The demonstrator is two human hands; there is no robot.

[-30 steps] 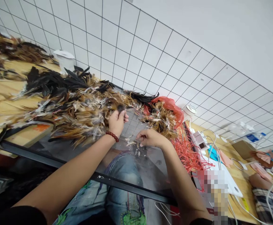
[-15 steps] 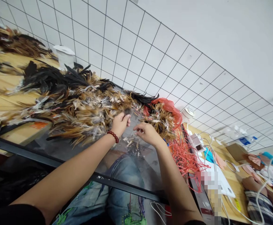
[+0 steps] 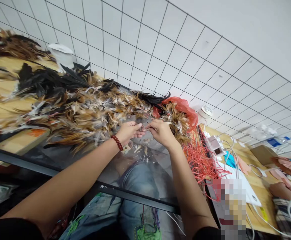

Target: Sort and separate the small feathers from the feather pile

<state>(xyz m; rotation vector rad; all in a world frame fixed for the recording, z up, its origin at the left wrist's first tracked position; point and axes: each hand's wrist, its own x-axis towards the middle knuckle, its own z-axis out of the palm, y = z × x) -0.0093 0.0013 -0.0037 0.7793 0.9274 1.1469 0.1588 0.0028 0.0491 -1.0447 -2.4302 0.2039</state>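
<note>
left hand (image 3: pixel 129 131): fingers pressed together, pinching a small feather (image 3: pixel 142 127) at the near edge of the feather pile (image 3: pixel 85 106).
right hand (image 3: pixel 160 130): fingertips closed on the same feather from the other side.
feather: tiny and mostly hidden; long axis seemed to run left to right between both hands, which end was the tip could not be told.
place: above the glass table (image 3: pixel 145 180), beside the red strings (image 3: pixel 198 160).

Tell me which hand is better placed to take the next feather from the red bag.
Probably the right hand. It lies next to the red bag of feathers. The left hand is on the far side, beside the big feather pile.
</note>
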